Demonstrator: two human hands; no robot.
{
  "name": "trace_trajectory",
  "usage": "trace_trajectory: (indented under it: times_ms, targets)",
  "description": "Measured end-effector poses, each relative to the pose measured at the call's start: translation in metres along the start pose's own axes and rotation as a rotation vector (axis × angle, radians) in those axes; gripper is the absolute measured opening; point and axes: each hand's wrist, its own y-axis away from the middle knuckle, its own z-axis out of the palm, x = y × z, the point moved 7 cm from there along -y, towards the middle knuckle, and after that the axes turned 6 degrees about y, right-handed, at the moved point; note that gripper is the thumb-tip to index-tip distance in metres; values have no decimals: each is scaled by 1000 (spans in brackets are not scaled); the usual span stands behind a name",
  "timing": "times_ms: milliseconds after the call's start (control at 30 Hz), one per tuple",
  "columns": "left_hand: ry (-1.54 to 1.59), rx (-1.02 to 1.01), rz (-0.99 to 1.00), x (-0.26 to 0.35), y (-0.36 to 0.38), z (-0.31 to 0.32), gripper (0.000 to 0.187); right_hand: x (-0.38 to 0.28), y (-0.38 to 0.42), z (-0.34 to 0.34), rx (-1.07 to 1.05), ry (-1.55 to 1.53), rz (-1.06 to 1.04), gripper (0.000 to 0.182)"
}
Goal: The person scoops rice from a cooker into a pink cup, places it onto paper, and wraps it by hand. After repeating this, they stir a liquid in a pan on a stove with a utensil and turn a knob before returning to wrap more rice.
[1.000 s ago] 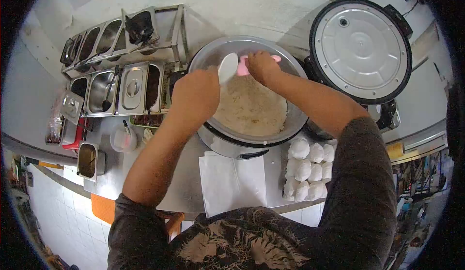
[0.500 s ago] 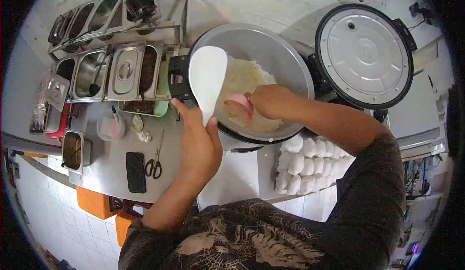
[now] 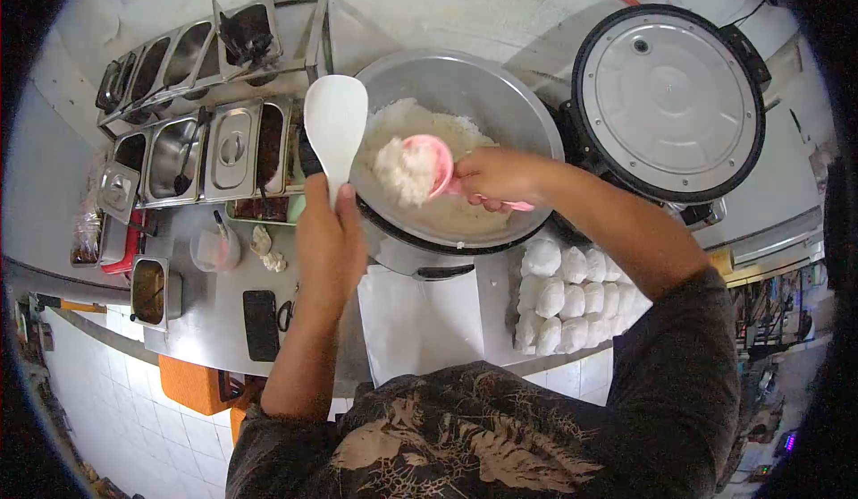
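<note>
My left hand [image 3: 332,240] is closed around the handle of a white rice paddle [image 3: 337,122], its blade pointing up at the left rim of the cooker. In my right hand [image 3: 496,179] is the handle of a pink scoop [image 3: 437,161]. Cooked rice [image 3: 402,170] fills the scoop and bulges out over its left side. The scoop is above the large grey pot of a rice cooker [image 3: 514,97], where more rice [image 3: 474,217] lies across the bottom.
The cooker's round lid [image 3: 670,101] stands open at the right. Several white wrapped bundles [image 3: 572,298] sit in rows below it. Steel food pans [image 3: 234,152] fill a rack at the left. A phone [image 3: 261,325], scissors [image 3: 285,315] and white paper [image 3: 420,320] lie on the counter.
The pink scoop has come up out of the rice with a heaped load, tilting toward the left. The paddle in my left hand has shifted left and slightly up.
</note>
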Motion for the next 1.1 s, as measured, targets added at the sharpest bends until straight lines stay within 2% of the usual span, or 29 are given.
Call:
trace_trajectory:
  times_ms: [67,100,133,233,367,467,567,600,667,700,767,833,967,1100]
  targets:
    - [-73,127,294,25,5,-18,29,-1,37,-10,86,-219,-30,13]
    - [-110,188,435,38,14,-23,26,1,54,-14,115,-228,-54,14]
    - [-79,203,577,53,19,-21,30,5,69,-17,141,-236,-78,15]
    - [-123,-89,559,66,25,9,38,22,97,-13,255,-242,-105,19]
    - [-151,-158,450,91,43,21,40,41,114,-9,339,-180,-84,16]
    - [-68,-259,596,102,59,34,39,49,113,-7,349,-150,-167,20]
    - [-248,-302,505,110,75,59,38,54,116,-2,465,160,-100,25]
    - [-309,-279,550,111,77,66,37,45,122,2,507,551,-80,27]
    - [-421,-230,647,114,76,84,34,46,125,13,630,643,-121,23]
    - [-466,-258,626,122,79,90,34,47,128,19,689,689,-136,23]
    - [-559,-319,579,134,85,100,34,48,135,25,747,590,-137,24]
    - [-616,-335,640,140,78,106,33,52,138,30,802,492,-133,24]
    - [-736,-303,671,132,56,120,32,48,155,35,834,518,-149,27]
    - [-626,-387,790,130,62,121,30,58,159,37,931,549,-112,30]
